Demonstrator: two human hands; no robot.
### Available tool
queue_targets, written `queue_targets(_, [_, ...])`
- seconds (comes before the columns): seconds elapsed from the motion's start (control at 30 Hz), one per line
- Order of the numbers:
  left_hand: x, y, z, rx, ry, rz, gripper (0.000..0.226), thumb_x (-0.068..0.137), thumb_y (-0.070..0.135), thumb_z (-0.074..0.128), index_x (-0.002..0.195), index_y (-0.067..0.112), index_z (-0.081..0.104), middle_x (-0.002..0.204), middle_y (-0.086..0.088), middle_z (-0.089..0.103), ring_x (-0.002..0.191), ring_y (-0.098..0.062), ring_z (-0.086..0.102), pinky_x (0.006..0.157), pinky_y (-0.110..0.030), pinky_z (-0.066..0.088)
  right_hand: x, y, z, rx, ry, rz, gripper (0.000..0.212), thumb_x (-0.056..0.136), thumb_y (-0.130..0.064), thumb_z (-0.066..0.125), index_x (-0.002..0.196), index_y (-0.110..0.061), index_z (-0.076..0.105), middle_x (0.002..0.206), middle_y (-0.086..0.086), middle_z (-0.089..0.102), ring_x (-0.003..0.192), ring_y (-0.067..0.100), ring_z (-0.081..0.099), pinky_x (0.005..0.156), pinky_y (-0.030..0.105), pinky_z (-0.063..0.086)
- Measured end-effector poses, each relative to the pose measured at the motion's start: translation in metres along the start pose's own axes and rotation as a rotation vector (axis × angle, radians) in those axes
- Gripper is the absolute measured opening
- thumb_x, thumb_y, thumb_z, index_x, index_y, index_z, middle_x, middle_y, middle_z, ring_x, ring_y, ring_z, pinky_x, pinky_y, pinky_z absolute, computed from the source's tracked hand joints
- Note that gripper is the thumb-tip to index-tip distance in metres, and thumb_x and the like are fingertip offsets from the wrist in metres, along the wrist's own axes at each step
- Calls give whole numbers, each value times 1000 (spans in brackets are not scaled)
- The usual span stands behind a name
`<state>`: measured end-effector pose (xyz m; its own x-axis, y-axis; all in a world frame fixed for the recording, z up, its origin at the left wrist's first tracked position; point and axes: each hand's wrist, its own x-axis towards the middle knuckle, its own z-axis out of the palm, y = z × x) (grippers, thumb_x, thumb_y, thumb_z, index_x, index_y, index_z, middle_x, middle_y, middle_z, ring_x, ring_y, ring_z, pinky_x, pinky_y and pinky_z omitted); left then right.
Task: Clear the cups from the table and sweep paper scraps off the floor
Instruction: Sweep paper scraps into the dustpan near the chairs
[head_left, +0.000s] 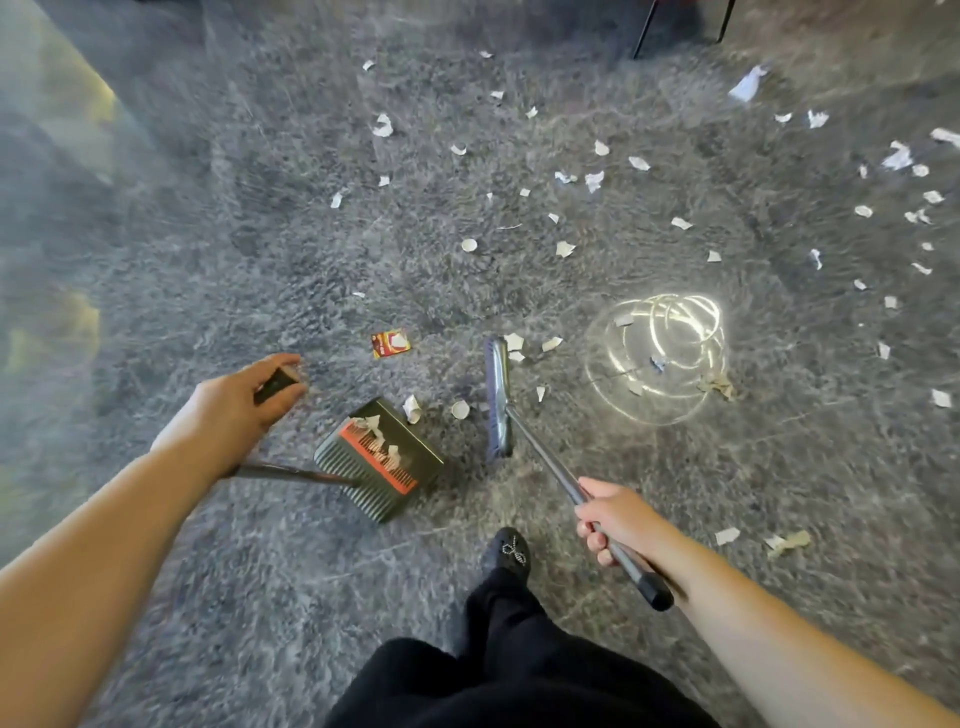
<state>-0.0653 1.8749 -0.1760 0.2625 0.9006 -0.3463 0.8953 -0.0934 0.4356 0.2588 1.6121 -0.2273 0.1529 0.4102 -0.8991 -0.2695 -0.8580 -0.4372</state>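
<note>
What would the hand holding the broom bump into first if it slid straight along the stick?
Probably the grey broom head. The right hand points down the grey metal handle toward it, with nothing between. Just beyond lie small white paper scraps on the carpet.

The person's left arm reaches in from the near left, bare to the wrist, forearm angled toward the far right. The left hand is turned back-up, its fingers curled round the dark top of a handle. The right arm comes from the near right, forearm bare, pointing far-left. The right hand wraps a broom shaft, knuckles to the left. One leg in black steps forward between the arms, foot planted.
</note>
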Motion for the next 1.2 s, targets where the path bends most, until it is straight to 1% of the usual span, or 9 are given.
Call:
queue_targets(0.17, [53,15,-5,24,-75,64,37,90,49,62,126,49,55,79,14,63,58,-6,56,52,-22,40,23,-38,6,-22,21,19,51,96,2,37,145,-11,32,64,6,39,39,9,34,35,18,30])
queue_targets(0.3, [100,25,-20,100,-151,138,39,88,57,57,127,56,51,92,11,65,63,-6,58,53,-25,42,45,-59,20,-2,33,64,58,97,1,38,151,-16,23,64,7,40,41,11,34,35,19,30])
queue_targets(0.4, [131,32,-29,107,-167,192,37,88,58,58,125,57,52,82,22,61,60,-5,58,51,-22,41,62,-72,36,-3,37,87,53,97,1,38,147,-14,30,64,6,40,39,10,35,36,19,30])
queue_targets(0.57, [179,28,-53,127,-230,251,37,89,57,58,126,57,50,82,14,62,57,-11,59,52,-25,43,97,-80,91,84,24,129,52,97,1,35,146,-15,29,60,6,37,35,9,34,36,17,30])
queue_targets(0.73, [195,23,-65,221,-299,317,42,86,63,55,127,61,45,91,9,62,67,-13,60,65,-35,55,109,-83,143,100,7,134,62,95,0,36,151,-26,24,56,3,41,36,10,36,38,19,32])
queue_targets(0.9, [206,16,-72,304,-331,374,46,87,64,50,132,60,41,94,9,57,71,-15,58,64,-34,53,113,-95,184,-17,-28,119,68,92,-2,39,152,-27,20,54,2,46,38,10,41,39,20,37])
queue_targets(1.0, [210,12,-72,315,-347,382,47,88,63,50,134,60,39,97,7,59,83,-21,63,71,-40,57,108,-100,195,7,-51,135,66,92,-3,41,152,-26,22,59,4,45,37,10,39,39,20,34])
queue_targets(1.1, [213,6,-75,306,-350,399,50,85,68,48,133,61,38,95,9,57,80,-18,60,68,-36,54,98,-105,198,-3,-49,138,66,92,-3,42,151,-27,25,63,4,45,38,9,38,39,21,33])
queue_targets(1.2, [218,-2,-79,290,-344,396,48,83,71,47,130,67,35,98,11,59,85,-19,63,73,-41,57,87,-110,198,31,-36,135,66,93,0,39,151,-27,23,65,4,42,40,9,35,40,20,30])
